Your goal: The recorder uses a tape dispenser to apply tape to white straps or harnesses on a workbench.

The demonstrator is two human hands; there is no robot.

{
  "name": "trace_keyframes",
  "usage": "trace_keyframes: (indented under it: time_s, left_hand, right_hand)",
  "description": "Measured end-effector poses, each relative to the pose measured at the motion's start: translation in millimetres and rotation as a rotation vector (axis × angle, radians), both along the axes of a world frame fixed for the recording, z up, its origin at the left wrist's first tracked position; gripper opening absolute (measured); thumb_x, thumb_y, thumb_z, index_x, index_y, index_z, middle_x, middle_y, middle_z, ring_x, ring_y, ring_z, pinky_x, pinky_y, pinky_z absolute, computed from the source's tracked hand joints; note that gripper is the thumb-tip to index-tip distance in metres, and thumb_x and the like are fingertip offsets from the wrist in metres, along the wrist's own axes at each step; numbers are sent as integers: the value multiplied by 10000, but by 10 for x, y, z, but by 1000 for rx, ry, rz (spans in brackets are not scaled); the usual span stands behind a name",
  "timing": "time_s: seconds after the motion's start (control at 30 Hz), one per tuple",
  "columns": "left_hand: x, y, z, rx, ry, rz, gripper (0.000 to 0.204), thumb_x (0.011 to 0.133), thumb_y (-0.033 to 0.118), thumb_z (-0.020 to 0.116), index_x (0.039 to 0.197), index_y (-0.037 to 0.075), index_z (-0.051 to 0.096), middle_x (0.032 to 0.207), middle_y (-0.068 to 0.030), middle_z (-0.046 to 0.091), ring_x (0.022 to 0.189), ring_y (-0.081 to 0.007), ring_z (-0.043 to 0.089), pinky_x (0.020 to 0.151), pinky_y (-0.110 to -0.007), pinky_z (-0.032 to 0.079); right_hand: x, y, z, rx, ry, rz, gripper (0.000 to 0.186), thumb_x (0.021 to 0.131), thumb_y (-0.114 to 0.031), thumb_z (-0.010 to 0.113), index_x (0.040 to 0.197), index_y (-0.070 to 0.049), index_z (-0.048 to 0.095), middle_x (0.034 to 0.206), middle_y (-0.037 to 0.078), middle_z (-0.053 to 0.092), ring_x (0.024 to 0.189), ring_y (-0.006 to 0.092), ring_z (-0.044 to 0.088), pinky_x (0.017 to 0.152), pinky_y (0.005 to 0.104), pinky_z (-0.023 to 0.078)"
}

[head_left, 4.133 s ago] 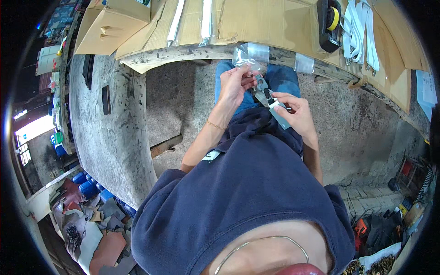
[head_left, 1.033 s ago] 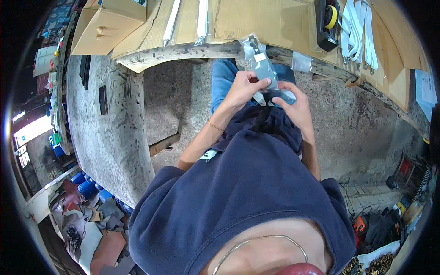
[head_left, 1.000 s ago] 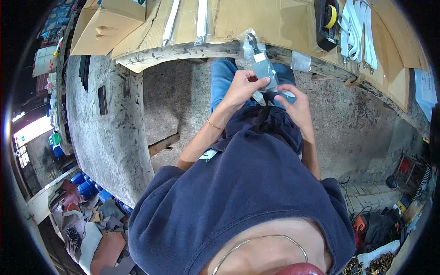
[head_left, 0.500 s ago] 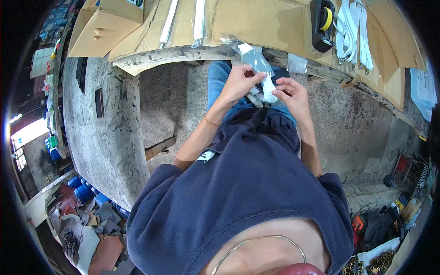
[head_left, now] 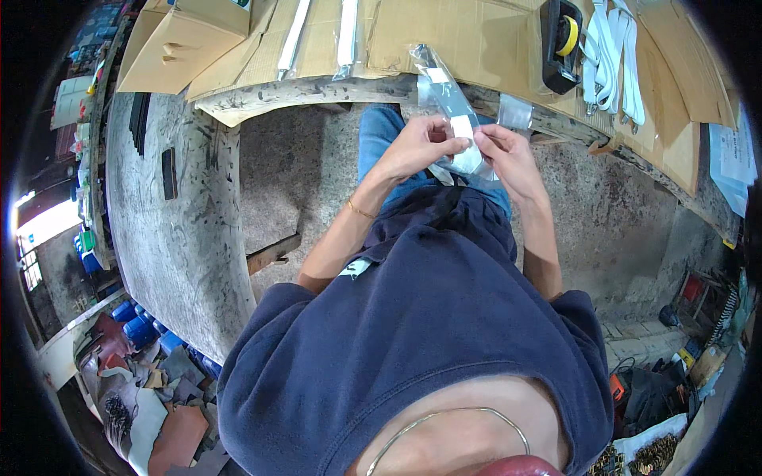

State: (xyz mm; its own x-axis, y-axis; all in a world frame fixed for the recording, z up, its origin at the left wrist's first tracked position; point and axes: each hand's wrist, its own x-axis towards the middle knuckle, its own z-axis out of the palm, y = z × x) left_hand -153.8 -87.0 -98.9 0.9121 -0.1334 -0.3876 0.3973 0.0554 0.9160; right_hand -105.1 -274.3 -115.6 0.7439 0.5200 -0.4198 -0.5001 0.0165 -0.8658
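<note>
Over my lap, both hands work on a clear plastic sleeve [head_left: 456, 101] with white patches and a white strip in it. My left hand [head_left: 425, 147] is closed on the sleeve's left edge, thumb and fingertips pinched by the white part. On the opposite edge, my right hand [head_left: 510, 159] pinches the plastic between thumb and forefinger. The sleeve's far end rests on the workbench edge; its near end hangs over my legs. Close by on the bench edge lies another small clear bag [head_left: 515, 112].
Two sleeved white strips [head_left: 347, 36] lie on the cardboard-covered bench [head_left: 444, 40]. At the right are a black tape dispenser [head_left: 560, 47] and white straps with metal clips [head_left: 611, 63]. A cardboard box [head_left: 186, 40] stands left. Scraps [head_left: 178, 428] are heaped at lower left.
The sleeve has straightened, its far end now reaching farther over the bench. My right hand has moved left and closed on the sleeve's edge; my left hand has shifted slightly nearer me.
</note>
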Motion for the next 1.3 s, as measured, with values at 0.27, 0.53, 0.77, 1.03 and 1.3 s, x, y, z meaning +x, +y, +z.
trace_keyframes:
  time_s: [0.27, 0.53, 0.77, 1.03, 1.3]
  left_hand:
    - [-247, -95, -49, 217, -107, 90, 181, 801, 85, 707, 939, -28, 673, 782, -28, 659, 710, -69, 576, 632, -222, 460]
    - [-292, -237, -80, 192, -132, 230, 153, 783, 76, 710, 888, -33, 682, 748, -47, 672, 686, -80, 591, 634, -244, 474]
    - [-260, -294, -80, 155, -177, 251, 141, 818, 38, 677, 943, -28, 675, 787, -33, 657, 718, -61, 572, 635, -201, 452]
    - [-172, -327, 51, 132, -98, 330, 253, 814, 44, 677, 1044, -51, 634, 766, -41, 658, 697, -65, 578, 636, -211, 471]
    - [195, -245, 397, 126, -118, 95, 240, 884, 213, 640, 875, -24, 673, 726, 7, 606, 677, -49, 514, 607, -209, 412]
  right_hand:
    - [77, -34, 22, 44, -132, -56, 125, 876, -109, 632, 933, 2, 646, 836, -9, 626, 768, 49, 537, 699, 194, 418]
    - [203, -286, -29, -77, -146, 152, 115, 857, -108, 657, 861, 7, 653, 801, -14, 627, 738, 48, 536, 663, 195, 416]
    - [249, -283, 29, -2, -84, 175, 142, 854, -146, 669, 891, -9, 664, 754, -37, 593, 675, 35, 494, 606, 191, 382]
    - [263, -239, 200, -46, -109, 167, 122, 869, -119, 649, 914, -10, 678, 752, -63, 591, 635, 6, 450, 556, 184, 336]
    - [454, -261, 455, 8, -183, 194, 169, 842, -104, 673, 952, 25, 671, 839, 11, 665, 747, 46, 563, 682, 201, 441]
